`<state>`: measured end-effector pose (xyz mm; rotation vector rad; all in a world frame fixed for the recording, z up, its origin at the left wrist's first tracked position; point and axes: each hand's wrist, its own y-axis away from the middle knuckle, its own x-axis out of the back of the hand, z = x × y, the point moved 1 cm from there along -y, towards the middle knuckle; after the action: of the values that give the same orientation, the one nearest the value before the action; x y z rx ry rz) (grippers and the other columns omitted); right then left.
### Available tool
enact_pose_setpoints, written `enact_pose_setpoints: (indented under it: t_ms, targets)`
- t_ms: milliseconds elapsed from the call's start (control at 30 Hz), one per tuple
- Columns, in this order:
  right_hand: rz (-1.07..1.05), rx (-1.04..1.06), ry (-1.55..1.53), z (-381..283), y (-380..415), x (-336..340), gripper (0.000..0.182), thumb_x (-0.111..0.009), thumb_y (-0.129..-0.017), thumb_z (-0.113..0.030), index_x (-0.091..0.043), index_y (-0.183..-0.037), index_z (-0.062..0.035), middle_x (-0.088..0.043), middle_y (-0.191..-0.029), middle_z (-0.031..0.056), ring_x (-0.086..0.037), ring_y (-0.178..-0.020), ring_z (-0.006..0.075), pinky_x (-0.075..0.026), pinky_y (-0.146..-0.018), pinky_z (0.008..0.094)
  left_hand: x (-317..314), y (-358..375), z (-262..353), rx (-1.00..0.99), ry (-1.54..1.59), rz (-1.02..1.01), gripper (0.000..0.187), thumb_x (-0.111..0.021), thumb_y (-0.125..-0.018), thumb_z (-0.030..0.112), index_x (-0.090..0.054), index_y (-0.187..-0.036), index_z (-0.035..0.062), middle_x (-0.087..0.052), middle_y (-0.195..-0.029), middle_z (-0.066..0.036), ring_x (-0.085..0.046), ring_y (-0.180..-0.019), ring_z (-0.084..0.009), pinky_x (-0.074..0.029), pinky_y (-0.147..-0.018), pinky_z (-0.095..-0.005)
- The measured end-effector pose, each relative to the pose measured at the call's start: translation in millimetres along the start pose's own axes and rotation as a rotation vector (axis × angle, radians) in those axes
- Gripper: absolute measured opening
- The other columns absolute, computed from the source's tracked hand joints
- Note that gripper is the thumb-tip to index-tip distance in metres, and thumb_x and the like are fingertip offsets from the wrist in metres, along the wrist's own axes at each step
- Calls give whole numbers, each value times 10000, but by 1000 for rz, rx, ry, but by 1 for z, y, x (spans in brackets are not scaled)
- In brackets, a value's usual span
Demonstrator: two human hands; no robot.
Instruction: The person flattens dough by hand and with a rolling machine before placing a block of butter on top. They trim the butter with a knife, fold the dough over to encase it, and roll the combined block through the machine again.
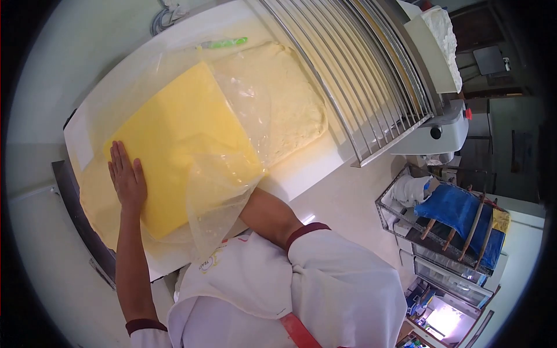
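Observation:
A thick yellow slab (pixel 180 122), which looks like a butter sheet, lies tilted over a wide sheet of pale dough (pixel 290 104). Clear plastic film (pixel 214 200) hangs loose along the slab's near and right edges. My left hand (pixel 128 181) rests flat on the slab's left edge, fingers stretched out and nothing gripped. From the right, my other forearm (pixel 270 214) reaches under the slab's near right corner. The slab and film hide my right hand and its fingers. Beyond the slab, a green-handled tool (pixel 226 43) lies at the far edge.
A metal bar guard (pixel 360 87) slants over the white work surface (pixel 307 171) at the right. Past it stands a machine body with a red button (pixel 468 113). A rack at the lower right holds blue plastic (pixel 449 206) and rolling pins (pixel 473 226).

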<state>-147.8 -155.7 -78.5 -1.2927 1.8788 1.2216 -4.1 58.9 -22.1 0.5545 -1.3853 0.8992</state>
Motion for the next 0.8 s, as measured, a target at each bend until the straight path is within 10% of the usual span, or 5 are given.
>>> enact_pose_setpoints:
  t_ms: [133, 267, 467, 500, 800]
  targets:
    - [-486, 371, -147, -124, -25, 25, 481, -447, -971, -379, -466, -1315, -44, -484, -1328, 91, -466, -1179, 215, -375, -1018, 355, -2, 6, -2, -7, -23, -41, 611, -293, -1013, 389, -195, -1502, 35, -208, -1560, -163, -184, -1447, -313, -141, -1159, -477]
    - [63, 885, 126, -262, 58, 25, 454, -480, -955, -365, -496, -1283, -50, -555, -1223, 87, -503, -1138, 212, -396, -982, 352, -7, -4, 5, -11, -49, 20, 614, -353, -998, 335, -195, -1494, 9, -194, -1557, -190, -169, -1448, -330, -140, -1159, -479]
    - [515, 423, 1453, -180, 81, 26, 445, -637, -878, -401, -563, -1101, -23, -616, -905, 95, -610, -830, 225, -466, -716, 349, -27, 21, 145, -393, 509, -439, 632, -513, -887, 247, -321, -1442, 14, -336, -1486, -183, -252, -1415, -316, -179, -1151, -473]
    - [587, 352, 1709, -170, 91, 3, 435, -647, -870, -382, -551, -1089, -18, -613, -871, 108, -620, -795, 235, -470, -659, 359, -39, 36, 178, -785, -68, -184, 595, -527, -895, 262, -359, -1429, 60, -392, -1460, -120, -316, -1384, -275, -213, -1134, -482]
    - [320, 151, 1677, -150, 126, 0, 241, -649, -854, -221, -593, -727, -24, -558, -617, 129, -558, -566, 281, -425, -537, 365, -34, -121, 157, -838, 350, -243, 436, -494, -937, 281, -494, -1343, 123, -477, -1407, -76, -313, -1404, -253, -150, -1164, -498]
